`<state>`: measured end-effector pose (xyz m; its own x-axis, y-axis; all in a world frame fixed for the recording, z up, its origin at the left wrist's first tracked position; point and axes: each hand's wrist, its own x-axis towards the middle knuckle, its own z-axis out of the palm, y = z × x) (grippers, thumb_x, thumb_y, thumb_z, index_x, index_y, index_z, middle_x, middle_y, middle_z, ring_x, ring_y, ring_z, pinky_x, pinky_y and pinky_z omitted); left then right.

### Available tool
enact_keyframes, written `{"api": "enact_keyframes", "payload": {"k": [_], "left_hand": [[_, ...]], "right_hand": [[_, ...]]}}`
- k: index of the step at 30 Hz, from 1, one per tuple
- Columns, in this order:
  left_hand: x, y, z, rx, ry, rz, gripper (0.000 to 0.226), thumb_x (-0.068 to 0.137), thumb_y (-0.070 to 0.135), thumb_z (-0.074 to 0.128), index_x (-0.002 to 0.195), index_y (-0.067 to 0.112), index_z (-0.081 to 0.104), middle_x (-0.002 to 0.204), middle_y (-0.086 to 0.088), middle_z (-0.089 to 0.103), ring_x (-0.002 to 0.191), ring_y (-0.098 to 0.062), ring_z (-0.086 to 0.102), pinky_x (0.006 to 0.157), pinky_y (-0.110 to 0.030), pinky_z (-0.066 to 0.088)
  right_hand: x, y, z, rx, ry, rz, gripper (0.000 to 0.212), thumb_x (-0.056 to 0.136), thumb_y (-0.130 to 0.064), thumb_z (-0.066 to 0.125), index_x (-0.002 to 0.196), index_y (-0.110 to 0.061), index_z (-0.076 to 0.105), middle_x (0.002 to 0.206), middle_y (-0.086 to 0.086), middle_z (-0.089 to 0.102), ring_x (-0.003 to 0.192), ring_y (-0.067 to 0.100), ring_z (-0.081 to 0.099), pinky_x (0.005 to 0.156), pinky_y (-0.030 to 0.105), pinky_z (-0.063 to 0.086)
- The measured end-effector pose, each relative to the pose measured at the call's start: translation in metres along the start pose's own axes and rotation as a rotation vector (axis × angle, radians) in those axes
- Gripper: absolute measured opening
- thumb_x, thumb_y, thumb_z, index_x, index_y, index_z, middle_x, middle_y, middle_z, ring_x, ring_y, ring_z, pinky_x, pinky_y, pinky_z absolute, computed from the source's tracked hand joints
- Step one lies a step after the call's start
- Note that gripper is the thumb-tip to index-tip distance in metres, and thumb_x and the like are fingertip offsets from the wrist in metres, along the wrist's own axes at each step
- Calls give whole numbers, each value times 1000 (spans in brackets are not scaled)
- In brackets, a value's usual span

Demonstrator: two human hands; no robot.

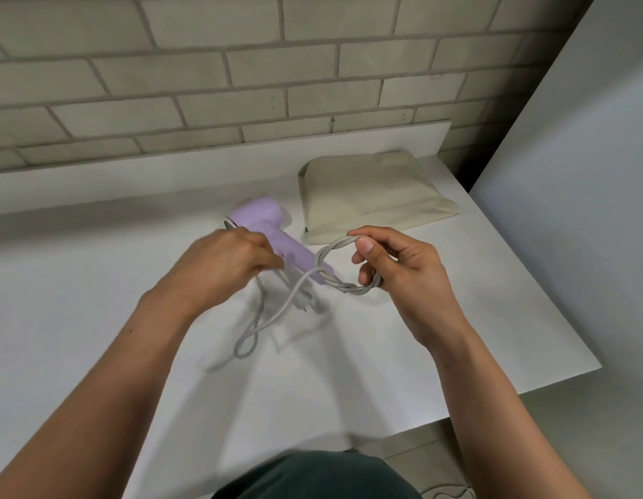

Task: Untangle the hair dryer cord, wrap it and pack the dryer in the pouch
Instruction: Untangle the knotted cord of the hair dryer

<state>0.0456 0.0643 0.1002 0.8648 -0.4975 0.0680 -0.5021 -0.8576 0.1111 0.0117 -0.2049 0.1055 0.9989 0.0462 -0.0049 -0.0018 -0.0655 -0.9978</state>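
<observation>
Untangling seems the step in hand: at frame centre the twisted pale grey cord (343, 287) loops round the curled fingers of the right hand (410, 271), the left hand (219, 261) pinches its loose strands beside the lilac plastic hair dryer (257, 216), the cream fabric pouch (363, 196) lies upper right, and the twist next needs unwinding.

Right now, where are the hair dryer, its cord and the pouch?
hair dryer (257, 215): head view, on its lilac barrel.
cord (349, 288): head view, on the twisted loop.
pouch (363, 196): head view, on its cream fabric side.
</observation>
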Motion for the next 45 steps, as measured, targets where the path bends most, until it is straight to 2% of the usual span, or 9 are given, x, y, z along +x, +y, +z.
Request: {"api": "enact_keyframes", "payload": {"k": [7, 13, 16, 22, 28, 35, 39, 42, 45], "left_hand": [[9, 41, 23, -130, -211, 36, 45, 89, 53, 41, 94, 23, 75, 109, 2, 70, 106, -23, 63, 81, -35, 51], [1, 32, 8, -559, 135, -18, 23, 106, 30, 53, 121, 37, 71, 109, 35, 66, 113, 6, 62, 93, -11, 43], [-12, 27, -11, -1049, 243, -120, 33, 100, 45, 58, 130, 32, 67, 115, 11, 75, 111, -11, 71, 102, -30, 50], [-33, 49, 12, 27, 206, 163, 66, 81, 33, 84, 139, 40, 53, 136, 19, 55, 102, -10, 67, 54, -29, 52], [-26, 53, 28, 29, 376, 132, 49, 80, 9, 86, 123, 28, 71, 120, 9, 65, 87, -19, 65, 41, -29, 44], [-11, 40, 7, 131, 305, 396, 20, 103, 27, 57, 112, 31, 74, 135, 12, 67, 128, -16, 61, 64, -26, 52], [-2, 41, -13, 94, 175, 426, 35, 102, 47, 42, 105, 33, 74, 111, 19, 74, 116, -13, 68, 74, -22, 47], [4, 46, -21, 42, 74, 337, 44, 102, 55, 28, 109, 38, 68, 101, 18, 73, 96, -13, 65, 57, -14, 25], [14, 44, -24, -81, -122, 225, 29, 105, 51, 43, 108, 37, 68, 96, 12, 72, 90, -12, 63, 62, -21, 39]], "right_hand": [[4, 5, 4, -29, -35, 21, 15, 103, -24, 63, 103, -24, 78, 83, -6, 63, 68, 16, 59, 76, 49, 57], [8, 10, -2, -28, -40, 47, 17, 104, -24, 60, 101, -25, 77, 81, -3, 64, 66, 19, 58, 72, 39, 53], [10, 13, -4, -39, -35, 62, 17, 104, -25, 61, 101, -27, 77, 81, -5, 64, 66, 19, 58, 72, 38, 51], [15, 14, 0, 0, -110, 113, 19, 106, -24, 58, 103, -21, 76, 80, -2, 60, 65, 20, 52, 68, 36, 50], [17, 12, 3, 27, -215, 212, 21, 106, -24, 57, 108, -13, 75, 82, 2, 59, 60, 19, 51, 64, 35, 49], [19, 10, 3, 20, -234, 277, 24, 107, -24, 55, 112, -9, 74, 89, 6, 65, 64, 20, 61, 63, 32, 57], [10, 13, 8, -622, -88, -47, 26, 105, -40, 56, 120, -27, 73, 116, -13, 69, 100, 6, 65, 88, 25, 53], [-9, 3, 6, -448, -122, -185, 15, 99, -38, 66, 107, -30, 76, 105, -17, 73, 98, 4, 66, 79, 16, 51], [-19, 4, 0, -598, -297, -246, 39, 86, -41, 82, 122, -33, 70, 104, -16, 71, 101, 6, 65, 84, 19, 52]]}}
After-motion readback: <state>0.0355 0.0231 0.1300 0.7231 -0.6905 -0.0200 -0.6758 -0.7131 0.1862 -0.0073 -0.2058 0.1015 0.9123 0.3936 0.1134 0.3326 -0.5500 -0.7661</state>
